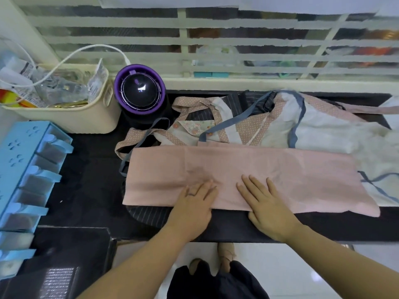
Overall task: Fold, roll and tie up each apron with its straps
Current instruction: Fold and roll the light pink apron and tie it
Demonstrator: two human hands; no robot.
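a folded apron (237, 167) lies across the table (90, 175), its long side running left to right. the left grip (194, 207) and right grip (266, 209) rest flat, side by side, on its near edge. a heap of aprons (280, 119) lies just behind, touching it. far left stand a basket (86, 119) and, right of it, a round appliance (140, 93); a drawer unit (28, 167) sits in front of the basket.

left hand (194, 207) flat, fingers straight | right hand (266, 207) flat, fingers spread

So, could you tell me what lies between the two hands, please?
In the head view, only a bare strip of the folded pink apron lies between the left hand and the right hand, both flat on it.
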